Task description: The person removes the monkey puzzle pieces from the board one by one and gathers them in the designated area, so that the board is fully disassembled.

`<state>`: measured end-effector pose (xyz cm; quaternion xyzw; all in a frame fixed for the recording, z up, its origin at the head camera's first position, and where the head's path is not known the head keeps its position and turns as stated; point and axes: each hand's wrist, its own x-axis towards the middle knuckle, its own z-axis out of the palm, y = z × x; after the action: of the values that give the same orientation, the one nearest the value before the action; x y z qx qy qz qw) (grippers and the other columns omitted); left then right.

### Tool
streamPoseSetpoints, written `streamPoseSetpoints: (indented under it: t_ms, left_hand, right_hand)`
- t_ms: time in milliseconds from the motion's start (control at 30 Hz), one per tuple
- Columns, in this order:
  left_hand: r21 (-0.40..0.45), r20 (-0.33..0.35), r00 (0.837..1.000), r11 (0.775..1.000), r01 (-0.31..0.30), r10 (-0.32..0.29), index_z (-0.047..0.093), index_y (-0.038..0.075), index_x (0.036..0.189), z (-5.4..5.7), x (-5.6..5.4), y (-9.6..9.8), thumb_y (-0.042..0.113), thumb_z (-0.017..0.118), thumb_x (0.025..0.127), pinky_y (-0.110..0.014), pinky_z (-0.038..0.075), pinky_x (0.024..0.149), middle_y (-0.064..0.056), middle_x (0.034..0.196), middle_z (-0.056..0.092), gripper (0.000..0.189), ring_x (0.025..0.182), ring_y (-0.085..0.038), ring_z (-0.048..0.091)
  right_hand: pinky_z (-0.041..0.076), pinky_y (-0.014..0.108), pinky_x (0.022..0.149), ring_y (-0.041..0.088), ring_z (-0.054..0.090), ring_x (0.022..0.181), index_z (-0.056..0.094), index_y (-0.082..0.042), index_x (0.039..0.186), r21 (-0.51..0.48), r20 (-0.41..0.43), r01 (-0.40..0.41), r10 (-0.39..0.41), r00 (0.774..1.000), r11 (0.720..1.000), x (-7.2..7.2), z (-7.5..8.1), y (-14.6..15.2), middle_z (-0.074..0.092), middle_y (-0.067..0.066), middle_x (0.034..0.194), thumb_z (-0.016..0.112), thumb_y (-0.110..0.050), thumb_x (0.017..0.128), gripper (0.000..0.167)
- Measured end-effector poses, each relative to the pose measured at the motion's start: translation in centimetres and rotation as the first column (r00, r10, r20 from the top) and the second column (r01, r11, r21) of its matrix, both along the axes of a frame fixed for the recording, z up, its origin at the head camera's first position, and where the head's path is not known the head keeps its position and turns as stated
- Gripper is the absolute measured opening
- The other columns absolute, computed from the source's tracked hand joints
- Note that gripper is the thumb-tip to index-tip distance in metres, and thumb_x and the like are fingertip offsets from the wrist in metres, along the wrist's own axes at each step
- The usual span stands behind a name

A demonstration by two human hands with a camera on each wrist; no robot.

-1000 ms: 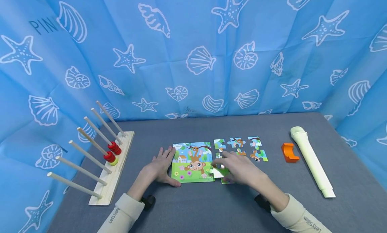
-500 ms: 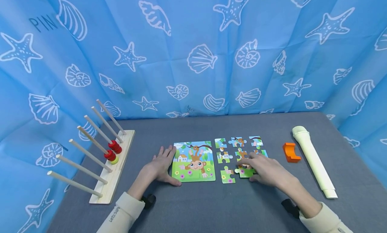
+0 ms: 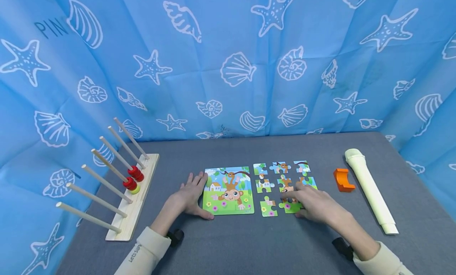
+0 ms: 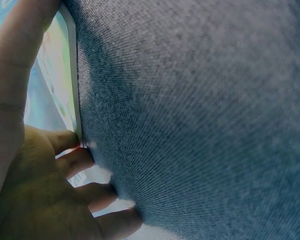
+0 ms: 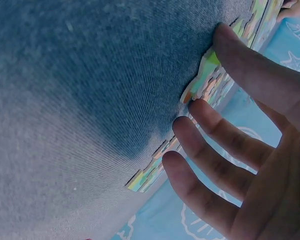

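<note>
A square monkey picture board [image 3: 228,191] lies flat on the table. My left hand [image 3: 190,195] rests along its left side, fingers stretched out and thumb by the near left corner; the left wrist view shows fingertips at the board's edge [image 4: 76,85]. Right of the board, several jigsaw puzzle pieces [image 3: 263,184] lie in spaced rows. My right hand [image 3: 317,201] pinches a green-bottomed puzzle piece [image 3: 291,207] in the near row, beside a flowered puzzle piece [image 3: 268,208]. In the right wrist view, thumb and fingers are at either side of the held piece [image 5: 202,75], close over the cloth.
A wooden peg rack [image 3: 133,207] with red and yellow rings [image 3: 131,184] stands at the left. To the right lie an orange curved block [image 3: 342,180] and a cream toy microphone [image 3: 370,191]. A blue shell-print curtain [image 3: 235,100] hangs behind the grey table [image 3: 242,247].
My right hand has carried the puzzle piece rightward from beside the board to the middle of the near row, uncovering the left column of pieces. My left hand has stayed in place.
</note>
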<state>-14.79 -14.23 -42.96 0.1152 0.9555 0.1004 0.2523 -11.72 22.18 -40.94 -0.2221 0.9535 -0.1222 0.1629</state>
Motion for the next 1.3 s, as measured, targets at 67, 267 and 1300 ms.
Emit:
streamPoseSetpoints:
  t_ms: [67,267,1300]
  left_hand:
    - [0.001,0.003,1.0,1.0,-0.002,0.002,0.013,0.005,0.164,0.0,0.0,0.0,0.059,0.09,0.069,-0.069,0.023,0.122,-0.021,0.172,0.011,0.133,0.158,-0.049,0.007]
    - [0.002,0.009,1.0,1.0,-0.008,0.008,0.013,0.005,0.164,0.2,0.0,0.1,0.058,0.09,0.069,-0.069,0.023,0.123,-0.021,0.172,0.011,0.133,0.159,-0.049,0.007]
    - [0.006,0.006,1.0,1.0,0.002,-0.002,0.011,0.007,0.165,-0.3,-0.1,-0.1,0.06,0.088,0.07,-0.067,0.023,0.123,-0.02,0.173,0.009,0.133,0.159,-0.047,0.005]
  right_hand:
    - [0.043,0.029,0.056,0.012,0.05,0.081,0.071,-0.027,0.129,-0.005,0.004,0.005,-0.005,1.0,1.0,0.0,-0.1,-0.1,0.058,0.0,0.101,0.089,-0.012,0.077,0.057]
    - [0.042,0.03,0.055,0.012,0.05,0.079,0.072,-0.028,0.126,-0.002,0.026,0.019,-0.019,0.999,1.0,-0.1,-0.1,-0.2,0.057,-0.001,0.099,0.088,-0.012,0.078,0.053]
    - [0.047,0.028,0.065,0.012,0.053,0.08,0.074,-0.02,0.124,-0.08,-0.116,-0.065,0.056,0.992,0.995,-0.2,1.3,-3.8,0.063,0.002,0.101,0.091,-0.02,0.076,0.051]
